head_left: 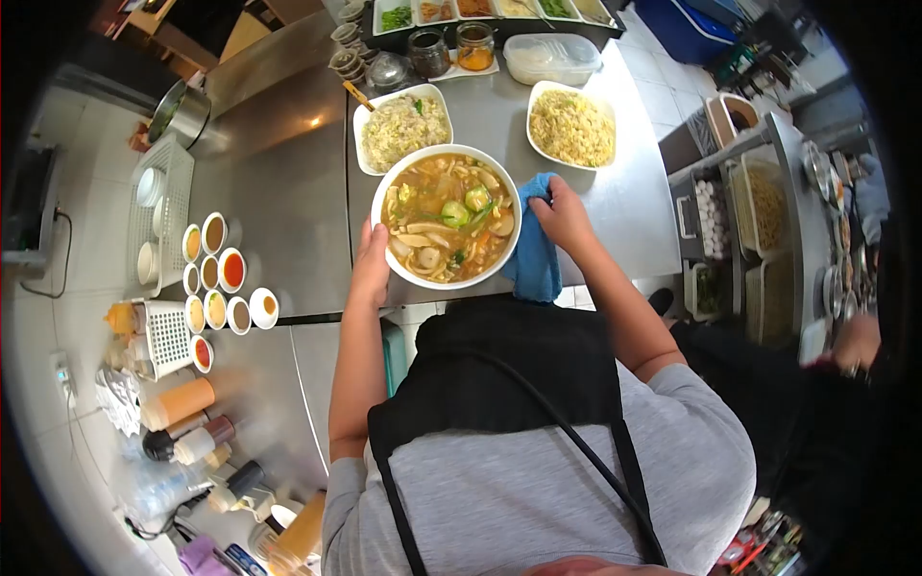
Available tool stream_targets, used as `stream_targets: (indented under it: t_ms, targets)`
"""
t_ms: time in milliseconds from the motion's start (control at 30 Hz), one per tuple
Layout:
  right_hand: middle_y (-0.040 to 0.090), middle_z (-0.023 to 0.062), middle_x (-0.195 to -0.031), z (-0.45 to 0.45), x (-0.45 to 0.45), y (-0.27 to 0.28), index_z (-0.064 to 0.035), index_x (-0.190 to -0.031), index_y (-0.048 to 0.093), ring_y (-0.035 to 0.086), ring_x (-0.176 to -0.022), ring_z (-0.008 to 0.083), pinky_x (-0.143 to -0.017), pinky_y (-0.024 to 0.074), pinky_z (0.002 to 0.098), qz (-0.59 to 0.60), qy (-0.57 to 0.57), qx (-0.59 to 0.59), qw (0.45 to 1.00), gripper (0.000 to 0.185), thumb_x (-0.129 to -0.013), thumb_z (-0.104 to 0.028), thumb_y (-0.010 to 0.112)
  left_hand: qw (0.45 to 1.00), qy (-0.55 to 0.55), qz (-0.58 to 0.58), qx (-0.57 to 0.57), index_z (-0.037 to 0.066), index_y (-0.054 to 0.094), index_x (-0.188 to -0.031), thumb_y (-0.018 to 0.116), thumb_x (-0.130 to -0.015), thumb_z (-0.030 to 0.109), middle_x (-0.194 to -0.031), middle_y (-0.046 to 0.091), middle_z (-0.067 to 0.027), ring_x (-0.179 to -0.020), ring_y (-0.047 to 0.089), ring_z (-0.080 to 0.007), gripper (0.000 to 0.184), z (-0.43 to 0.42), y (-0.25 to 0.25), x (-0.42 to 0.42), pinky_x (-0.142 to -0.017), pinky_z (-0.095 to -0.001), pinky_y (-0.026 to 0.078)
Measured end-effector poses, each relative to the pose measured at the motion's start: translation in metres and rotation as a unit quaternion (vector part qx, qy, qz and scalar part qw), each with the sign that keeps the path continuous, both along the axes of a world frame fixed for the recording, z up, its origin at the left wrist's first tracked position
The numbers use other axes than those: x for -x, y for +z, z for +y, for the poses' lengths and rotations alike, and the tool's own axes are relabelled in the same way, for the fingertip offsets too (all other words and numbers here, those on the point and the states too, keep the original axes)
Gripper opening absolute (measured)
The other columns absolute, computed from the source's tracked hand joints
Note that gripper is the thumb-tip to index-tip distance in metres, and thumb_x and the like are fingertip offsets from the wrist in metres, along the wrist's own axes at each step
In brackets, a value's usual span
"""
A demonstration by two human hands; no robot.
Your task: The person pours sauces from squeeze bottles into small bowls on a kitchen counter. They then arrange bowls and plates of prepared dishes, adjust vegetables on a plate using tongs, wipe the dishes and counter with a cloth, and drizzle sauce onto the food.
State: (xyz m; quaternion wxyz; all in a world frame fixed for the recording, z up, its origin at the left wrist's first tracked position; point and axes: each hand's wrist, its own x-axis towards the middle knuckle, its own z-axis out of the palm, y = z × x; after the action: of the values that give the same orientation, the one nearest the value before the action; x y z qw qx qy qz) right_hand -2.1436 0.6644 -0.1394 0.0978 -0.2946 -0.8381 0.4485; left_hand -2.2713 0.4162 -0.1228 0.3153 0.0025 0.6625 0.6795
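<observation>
A large white bowl (448,149) of noodle soup (437,216), with bok choy and sliced pieces in brown broth, is in front of my body at the counter's near edge. My left hand (372,261) grips the bowl's left side, thumb by the rim and fingers mostly hidden beneath. A blue cloth (533,254) is pinched in my right hand (565,213) against the bowl's right side. Behind the bowl, a white dish (358,130) of fried rice has an orange-handled utensil (357,94) in it. Another white dish (530,139) of fried rice stands to the right.
Several small sauce cups (231,270) and a white basket (168,336) are at the left. Jars (474,46), a lidded plastic container (552,58) and a topping tray (461,21) line the back. Shelving (792,192) and another person's hand (857,341) are at the right.
</observation>
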Motion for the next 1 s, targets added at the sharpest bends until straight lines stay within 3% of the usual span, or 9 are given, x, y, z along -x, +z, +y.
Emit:
stream_targets:
  t_ms: [100,133,167,267,333,467,700,833,1000]
  targets:
    - [0.056,0.0234,-0.092,0.011,0.014,-0.024,0.0005,-0.102,0.047,0.054,-0.088,0.0356,-0.074,0.0421,0.0388,0.006,0.08,-0.024,0.996,0.036,-0.074,-0.02,0.056,0.993,0.062,-0.099,-0.019,0.006,0.03,-0.126,0.037,-0.09,0.026,-0.119,0.044,-0.011,-0.104,0.048,-0.0177,0.042,0.005,0.011,-0.007,-0.085,-0.0308,0.041]
    - [0.055,0.0245,-0.097,0.012,0.021,-0.032,0.0002,-0.108,0.045,0.052,-0.094,0.0361,-0.078,0.0415,0.0387,0.02,0.133,-0.026,0.991,0.041,-0.074,-0.021,0.056,0.996,0.048,-0.063,-0.046,0.006,0.034,-0.123,0.038,-0.089,0.027,-0.117,0.046,-0.0106,-0.102,0.05,-0.0181,0.041,-0.004,-0.021,0.0,-0.084,-0.031,0.042]
    - [0.05,0.0251,-0.108,0.008,0.026,-0.014,-0.0005,-0.115,0.043,0.047,-0.104,0.0362,-0.086,0.0379,0.0374,-0.013,0.18,0.047,0.982,0.049,-0.075,-0.025,0.056,0.996,0.064,-0.065,-0.021,0.005,0.036,-0.121,0.04,-0.087,0.028,-0.115,0.046,-0.0099,-0.105,0.045,-0.0166,0.042,0.002,-0.009,-0.005,-0.089,-0.0285,0.036]
    - [0.055,0.016,-0.106,0.009,0.036,-0.028,-0.001,-0.111,0.047,0.052,-0.099,0.0236,-0.085,0.0385,0.0319,0.02,0.221,0.095,0.97,0.045,-0.073,-0.02,0.061,0.994,0.106,-0.007,-0.001,0.003,0.037,-0.122,0.04,-0.085,0.024,-0.112,0.048,-0.0105,-0.104,0.044,-0.0156,0.042,0.001,-0.003,-0.019,-0.087,-0.028,0.036]
    - [0.056,0.0114,-0.104,-0.005,0.04,-0.015,0.0001,-0.113,0.045,0.052,-0.097,0.0188,-0.084,0.0388,0.029,-0.014,0.228,0.116,0.967,0.046,-0.071,-0.01,0.062,0.992,0.098,-0.005,-0.073,0.005,0.03,-0.128,0.037,-0.088,0.026,-0.121,0.042,-0.0092,-0.11,0.04,-0.0149,0.046,-0.012,-0.004,-0.03,-0.092,-0.0279,0.033]
    - [0.056,0.0113,-0.103,-0.026,0.055,-0.004,-0.0005,-0.113,0.045,0.053,-0.094,0.0188,-0.083,0.04,0.0292,-0.029,0.31,0.201,0.929,0.05,-0.069,-0.01,0.066,0.978,0.188,0.026,-0.089,0.005,0.03,-0.128,0.033,-0.09,0.022,-0.121,0.043,-0.0087,-0.11,0.04,-0.0146,0.041,-0.031,-0.002,-0.062,-0.094,-0.0271,0.031]
    - [0.056,0.0169,-0.102,-0.117,0.061,-0.006,0.001,-0.112,0.044,0.055,-0.095,0.0251,-0.081,0.0417,0.0318,0.001,0.473,0.048,0.88,0.055,-0.067,-0.02,0.068,0.937,0.342,0.073,-0.025,0.002,0.029,-0.128,0.033,-0.09,0.019,-0.119,0.044,-0.0104,-0.109,0.041,-0.0157,0.042,-0.12,0.006,-0.141,-0.092,-0.0265,0.031]
    - [0.056,0.02,-0.103,-0.197,0.072,-0.022,0.0024,-0.114,0.044,0.054,-0.097,0.0293,-0.083,0.0409,0.0349,0.0,0.537,0.125,0.834,0.058,-0.066,-0.02,0.068,0.905,0.412,0.106,-0.017,0.002,0.029,-0.128,0.03,-0.09,0.02,-0.12,0.042,-0.0126,-0.111,0.04,-0.0177,0.042,-0.182,0.007,-0.179,-0.093,-0.0274,0.031]
    - [0.055,0.0202,-0.105,-0.293,0.079,-0.038,0.0005,-0.113,0.046,0.053,-0.098,0.0298,-0.083,0.041,0.0336,-0.002,0.574,0.068,0.816,0.047,-0.071,-0.014,0.062,0.857,0.505,0.095,-0.028,0.0,0.024,-0.13,0.028,-0.09,0.021,-0.125,0.038,-0.0142,-0.114,0.037,-0.0196,0.045,-0.243,0.011,-0.214,-0.096,-0.0283,0.029]
